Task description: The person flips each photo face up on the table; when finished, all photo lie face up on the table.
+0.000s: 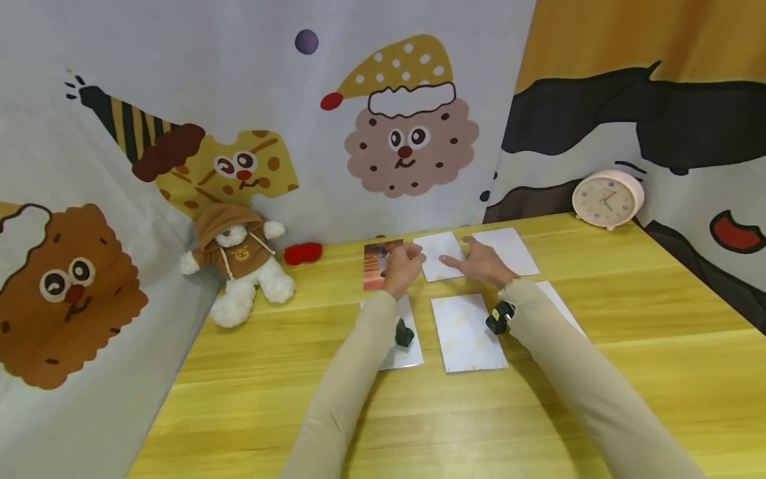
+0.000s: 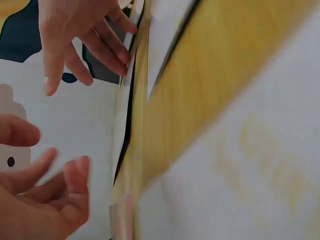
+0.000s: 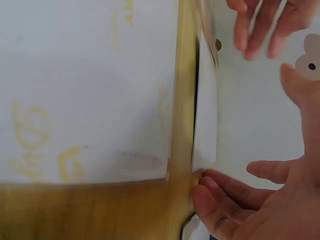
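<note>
**Two hands over six cards, one of them showing its picture**

The picture card, red and orange, lies at the left end of the back row, partly covered from view by the left hand. Beside it in that row lie the middle back card and the right back card, both white side up. Nearer the person lie the left front card, the middle front card and the right front card (this last mostly hidden by a sleeve).

The left hand holds nothing; its fingers bend loosely, thumb apart from them. The right hand is spread fairly wide, its thumb over the middle back card; whether its fingertips touch a card, I cannot tell.

All lie on a yellow wood-grain table. At its back left sits a teddy bear in a brown hoodie, a small red object beside it; at the back right stands a pale pink clock. Behind hangs a cartoon-printed cloth.
</note>
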Available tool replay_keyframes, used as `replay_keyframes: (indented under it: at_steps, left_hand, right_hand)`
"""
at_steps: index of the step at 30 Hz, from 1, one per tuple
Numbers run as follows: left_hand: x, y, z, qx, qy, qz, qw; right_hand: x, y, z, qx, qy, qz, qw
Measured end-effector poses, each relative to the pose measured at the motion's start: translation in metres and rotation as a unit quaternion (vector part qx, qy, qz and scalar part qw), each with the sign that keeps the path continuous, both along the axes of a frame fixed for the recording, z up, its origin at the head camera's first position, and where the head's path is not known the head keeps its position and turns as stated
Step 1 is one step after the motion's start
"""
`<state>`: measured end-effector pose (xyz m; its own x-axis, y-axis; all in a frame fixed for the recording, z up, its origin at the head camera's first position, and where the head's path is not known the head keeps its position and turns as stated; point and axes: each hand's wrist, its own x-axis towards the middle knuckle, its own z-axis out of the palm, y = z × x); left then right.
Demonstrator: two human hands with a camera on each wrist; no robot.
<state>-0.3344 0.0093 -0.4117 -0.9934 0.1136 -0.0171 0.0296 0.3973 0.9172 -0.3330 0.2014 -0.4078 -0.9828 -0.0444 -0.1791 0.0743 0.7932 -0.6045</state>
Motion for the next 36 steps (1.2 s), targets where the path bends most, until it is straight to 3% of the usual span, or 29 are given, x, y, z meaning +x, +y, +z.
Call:
replay_keyframes:
  at_steps: [3,6,14,18,24,31,36]
  left_hand:
    - [0.0,-0.005,0.004,-0.057,-0.032,-0.025,0.9976]
    - [0.001,-0.009,0.009,-0.079,-0.073,-0.059,0.9925]
    - [0.002,-0.004,0.012,-0.021,-0.115,-0.063,0.9912]
    - [0.004,-0.004,0.01,0.013,-0.104,-0.053,0.9931]
    - [0.008,-0.002,0.013,0.024,-0.054,-0.04,0.9974]
    - [0.009,0.002,0.02,0.065,-0.032,-0.051,0.996]
    - [0.009,0.005,0.024,0.075,-0.008,-0.067,0.9949]
  right_hand:
    - [-0.002,-0.004,-0.001,0.024,0.01,0.016,0.9995]
    - [-0.004,-0.008,-0.001,0.035,0.017,0.023,0.999]
    - [-0.004,-0.003,-0.002,-0.029,-0.005,0.006,0.9995]
    - [-0.003,-0.002,-0.005,-0.048,-0.008,0.012,0.9988]
    - [-0.001,-0.003,-0.001,0.001,0.023,0.058,0.998]
    - [0.0,-0.008,0.01,0.015,0.003,0.08,0.9967]
    - [0.0,-0.006,0.006,0.02,0.021,0.078,0.9965]
